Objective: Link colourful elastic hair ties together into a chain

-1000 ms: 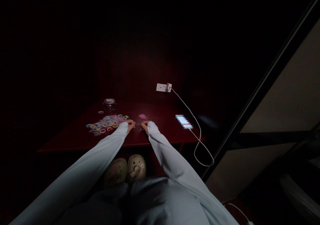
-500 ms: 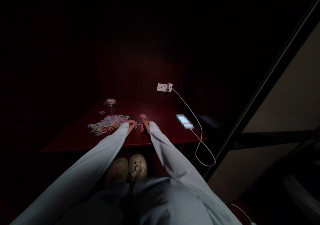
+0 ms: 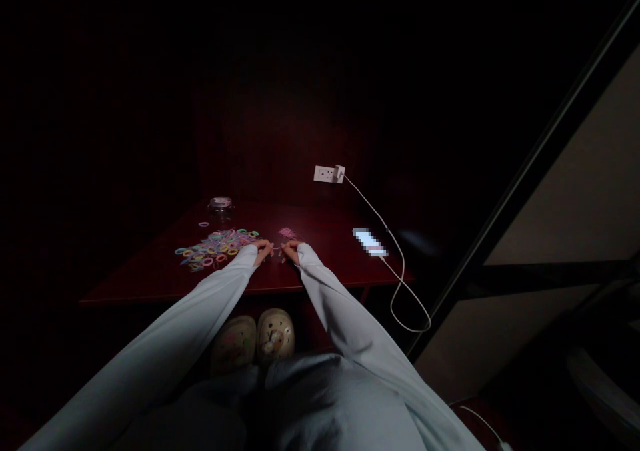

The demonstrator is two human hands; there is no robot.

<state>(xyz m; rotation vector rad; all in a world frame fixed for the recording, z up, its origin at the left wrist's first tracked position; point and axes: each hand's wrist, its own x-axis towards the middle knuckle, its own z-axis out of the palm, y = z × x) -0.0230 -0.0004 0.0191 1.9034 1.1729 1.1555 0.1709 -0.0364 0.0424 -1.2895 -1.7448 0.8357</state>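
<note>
Over the front of the dark red table (image 3: 320,271), my left hand (image 3: 263,248) pinches one end of a small, thin, pale hair tie (image 3: 277,248). Its other end is pinched by my right hand (image 3: 290,250), a short gap away. Fine detail of the band is too small to make out. A loose pile of colourful hair ties (image 3: 215,247) lies just left of my left hand. Beyond my right hand rests a small heap of pink hair ties (image 3: 287,232).
A clear round jar (image 3: 221,205) stands at the back left, with a single purple hair tie (image 3: 203,224) near it. On the right lies a lit phone (image 3: 370,242), its white cable (image 3: 401,257) looping over the table edge to a wall socket (image 3: 325,174).
My right hand's fingers have shifted slightly toward my left hand, and the gap between the hands is a little narrower. The piles and phone stay in place.
</note>
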